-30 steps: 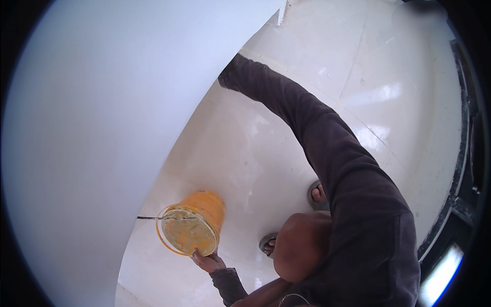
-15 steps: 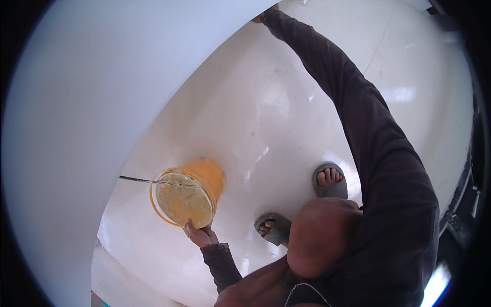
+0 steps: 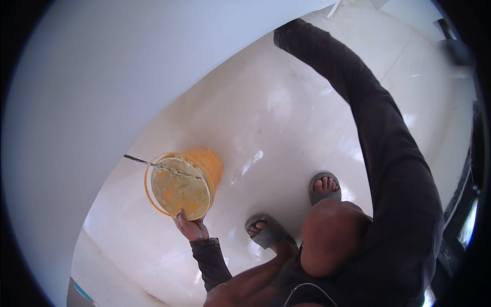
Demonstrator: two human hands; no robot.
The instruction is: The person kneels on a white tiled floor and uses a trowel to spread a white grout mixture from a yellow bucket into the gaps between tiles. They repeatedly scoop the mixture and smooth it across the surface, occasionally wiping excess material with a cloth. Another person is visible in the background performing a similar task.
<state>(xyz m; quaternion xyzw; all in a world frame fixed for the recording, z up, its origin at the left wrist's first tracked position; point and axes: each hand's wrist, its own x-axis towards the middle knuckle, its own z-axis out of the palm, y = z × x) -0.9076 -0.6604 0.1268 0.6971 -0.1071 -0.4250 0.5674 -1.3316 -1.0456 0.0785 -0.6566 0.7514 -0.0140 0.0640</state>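
My left hand (image 3: 190, 222) grips the lower rim of an orange plastic bucket (image 3: 212, 174), its thumb over the edge. The bucket has a handle loop and pale, pasty material (image 3: 179, 187) coating the inside. A thin dark, crusted rod (image 3: 138, 158) lies across its mouth and sticks out to the left. My right arm (image 3: 327, 56) stretches up to the edge of a large smooth white surface (image 3: 92, 92); the hand itself is hidden behind that edge.
A glossy white floor (image 3: 261, 123) lies beneath, with my two feet in grey slippers (image 3: 325, 189) right of the bucket. A curved dark frame (image 3: 465, 199) runs along the right. A thin white post (image 3: 332, 10) stands at the top.
The view has shifted, so the bucket sits higher and further left in the picture. My right hand, partly showing half a second ago, has gone behind the white edge. My left hand keeps its grip.
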